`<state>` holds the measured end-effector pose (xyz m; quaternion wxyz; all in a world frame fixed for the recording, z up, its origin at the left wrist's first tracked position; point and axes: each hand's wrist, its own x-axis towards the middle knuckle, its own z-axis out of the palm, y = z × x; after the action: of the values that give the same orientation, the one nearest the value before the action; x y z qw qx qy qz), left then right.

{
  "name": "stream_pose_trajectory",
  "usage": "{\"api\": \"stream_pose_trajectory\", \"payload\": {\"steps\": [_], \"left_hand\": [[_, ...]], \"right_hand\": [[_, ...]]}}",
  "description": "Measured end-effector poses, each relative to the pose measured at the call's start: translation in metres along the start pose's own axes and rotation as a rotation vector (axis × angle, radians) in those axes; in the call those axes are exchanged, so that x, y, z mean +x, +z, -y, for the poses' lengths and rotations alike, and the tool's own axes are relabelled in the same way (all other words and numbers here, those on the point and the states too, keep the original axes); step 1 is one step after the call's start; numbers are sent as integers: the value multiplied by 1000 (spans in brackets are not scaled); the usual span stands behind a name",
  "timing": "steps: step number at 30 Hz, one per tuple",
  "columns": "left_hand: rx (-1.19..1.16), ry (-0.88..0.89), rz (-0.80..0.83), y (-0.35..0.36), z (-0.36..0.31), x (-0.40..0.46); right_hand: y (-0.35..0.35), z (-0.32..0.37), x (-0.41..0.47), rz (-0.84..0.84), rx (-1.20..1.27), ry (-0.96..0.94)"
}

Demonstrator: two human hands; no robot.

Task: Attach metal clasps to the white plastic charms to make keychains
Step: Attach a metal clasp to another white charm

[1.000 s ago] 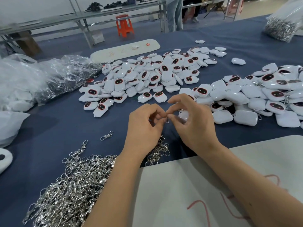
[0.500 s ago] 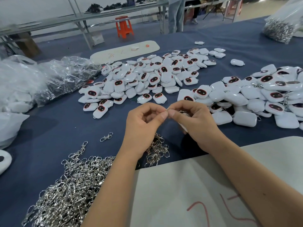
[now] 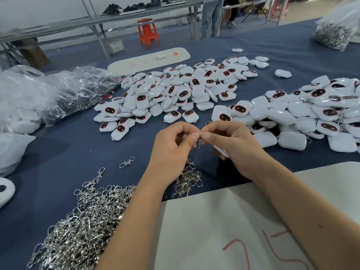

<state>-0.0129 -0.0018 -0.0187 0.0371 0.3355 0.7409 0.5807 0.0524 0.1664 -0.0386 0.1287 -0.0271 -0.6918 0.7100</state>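
1. White, glossy, rounded-square charms (image 3: 175,90), some showing dark red-rimmed faces, are lying heaped on the blue cloth (image 3: 58,152).
2. Shiny metal clasps (image 3: 83,217) are lying tangled at near left.
3. The left hand (image 3: 171,151) and right hand (image 3: 231,145) are pinching one small clasp (image 3: 200,140) between them, and the right hand is also holding a white charm (image 3: 220,152) under its curled fingers.

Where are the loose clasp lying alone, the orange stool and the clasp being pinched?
loose clasp (image 3: 127,162): head view, its middle swivel.
orange stool (image 3: 147,26): head view, its seat.
pinched clasp (image 3: 200,141): head view, hanging part between both hands.

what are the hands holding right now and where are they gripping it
Both hands, left hand and right hand, pinch a metal clasp at its top; a white charm sits under the right palm.
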Motion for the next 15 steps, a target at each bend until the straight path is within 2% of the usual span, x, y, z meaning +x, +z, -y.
{"api": "stream_pose_trajectory", "payload": {"steps": [10,15], "left_hand": [[-46,4,-8,2,-2,0],[97,22,-43,8,1,0]], "right_hand": [[1,1,0,-32,14,11],[1,-2,0,-66,-47,3]]}}
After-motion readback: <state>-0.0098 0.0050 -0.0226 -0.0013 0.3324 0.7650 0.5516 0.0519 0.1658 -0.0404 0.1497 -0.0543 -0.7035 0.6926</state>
